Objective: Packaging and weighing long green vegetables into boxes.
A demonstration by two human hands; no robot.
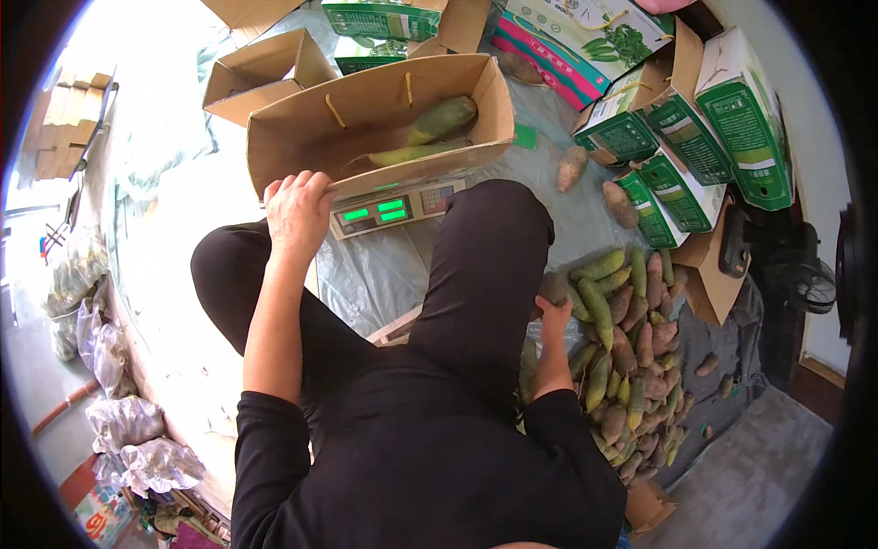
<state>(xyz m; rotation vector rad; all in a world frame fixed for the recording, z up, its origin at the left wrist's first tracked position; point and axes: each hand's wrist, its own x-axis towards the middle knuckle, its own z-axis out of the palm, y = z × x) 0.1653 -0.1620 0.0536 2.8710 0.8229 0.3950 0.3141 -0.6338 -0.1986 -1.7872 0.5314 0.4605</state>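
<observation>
My left hand (299,210) is closed over the near rim of an open cardboard box (302,119), left of its middle. Inside the box lie a thick green radish (445,119) and a slimmer, paler one (416,153). Under the box sits a digital scale (425,203) with lit green displays. Beside my right knee, my right hand (554,328) is wrapped round a brown sweet potato (553,288), partly hidden by the knee. Next to that hand is a heap of green radishes (598,316) and brownish-pink sweet potatoes (646,344).
Green and white cartons (750,128) stand at the far right, with more cartons (384,18) beyond the open box. Two loose sweet potatoes (620,205) lie between box and cartons. A black fan (800,265) stands at right. Plastic bags (128,423) line the left side.
</observation>
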